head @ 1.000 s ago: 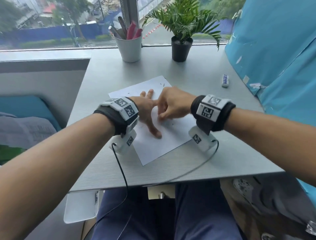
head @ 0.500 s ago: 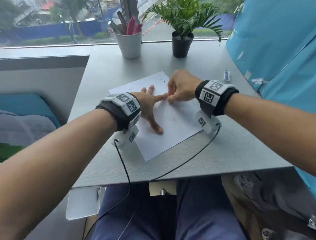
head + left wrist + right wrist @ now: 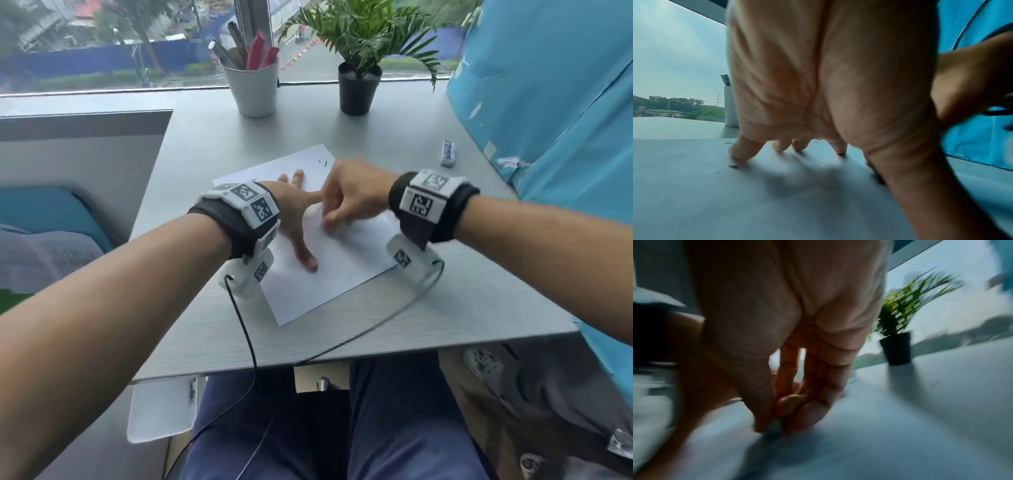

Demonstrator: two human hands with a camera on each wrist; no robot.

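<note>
matt white paper [image 3: 318, 274], grey woodgrain table [image 3: 445, 308]

Soft window daylight; right wrist view heavily motion-blurred, wide-angle edges bent.

R hand [image 3: 789, 331] pinches small grey obj [image 3: 773, 429], blurred.

Bare forearms, black wristbands [image 3: 221, 224] with white coded marker blocks [image 3: 254, 205], white wrist cameras [image 3: 251, 275], thin black cables [image 3: 244, 329], navy trousers [image 3: 236, 431].
</note>
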